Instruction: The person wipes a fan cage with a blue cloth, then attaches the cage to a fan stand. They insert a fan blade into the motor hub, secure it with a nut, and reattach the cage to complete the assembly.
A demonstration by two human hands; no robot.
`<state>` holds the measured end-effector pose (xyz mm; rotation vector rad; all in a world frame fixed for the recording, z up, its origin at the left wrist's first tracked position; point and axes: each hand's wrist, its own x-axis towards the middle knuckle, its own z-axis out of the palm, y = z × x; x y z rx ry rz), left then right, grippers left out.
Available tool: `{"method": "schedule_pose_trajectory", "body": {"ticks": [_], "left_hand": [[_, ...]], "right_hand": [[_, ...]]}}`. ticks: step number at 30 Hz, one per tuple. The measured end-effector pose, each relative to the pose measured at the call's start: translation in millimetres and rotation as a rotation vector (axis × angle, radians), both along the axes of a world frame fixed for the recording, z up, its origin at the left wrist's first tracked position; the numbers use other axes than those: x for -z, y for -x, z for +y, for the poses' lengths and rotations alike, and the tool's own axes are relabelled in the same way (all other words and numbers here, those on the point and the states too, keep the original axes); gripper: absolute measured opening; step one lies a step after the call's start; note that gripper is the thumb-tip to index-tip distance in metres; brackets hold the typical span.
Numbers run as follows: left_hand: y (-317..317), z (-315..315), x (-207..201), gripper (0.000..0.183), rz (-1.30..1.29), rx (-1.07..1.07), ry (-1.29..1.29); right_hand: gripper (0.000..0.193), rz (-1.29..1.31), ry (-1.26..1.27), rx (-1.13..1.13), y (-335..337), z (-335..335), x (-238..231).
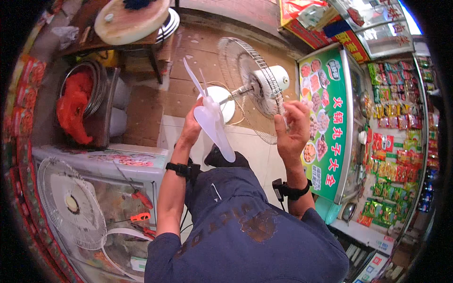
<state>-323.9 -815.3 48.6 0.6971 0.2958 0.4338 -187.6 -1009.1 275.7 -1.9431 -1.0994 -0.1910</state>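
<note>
My left hand (190, 126) is closed on a translucent, pale purple fan blade (214, 127), gripping it near the hub, with some fingers hidden behind it. The blade is in front of the metal shaft of a white standing fan, whose motor housing (272, 78) and round base (223, 104) show. Whether the hub sits on the shaft I cannot make out. At the near right rim of the fan's wire rear grille (238, 63), my right hand (295, 132) has its thumb and bent fingers closed on the edge.
On the chest freezer at left lie a front fan grille (71, 203), an orange-handled screwdriver (139, 217), another red-handled tool (143, 200) and a white ring (118, 257). A green-fronted display freezer (325, 122) stands right, beside hanging snack packets (394, 160). A table with a round board (130, 23) is far left.
</note>
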Motion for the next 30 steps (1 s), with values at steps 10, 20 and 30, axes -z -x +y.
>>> {"method": "schedule_pose_trajectory", "body": {"ticks": [10, 20, 30], "left_hand": [[-72.9, -6.1, 42.8, 0.076, 0.029, 0.094, 0.12], [-87.9, -17.1, 40.1, 0.088, -0.007, 0.094, 0.217], [-95.4, -22.5, 37.0, 0.093, 0.038, 0.05, 0.108]], "right_hand": [[0.117, 0.284, 0.351, 0.037, -38.3, -26.6, 32.5], [0.099, 0.377, 0.399, -0.045, -47.8, -28.4, 38.1], [0.094, 0.388, 0.405, -0.078, -49.9, -27.0, 36.3]]}}
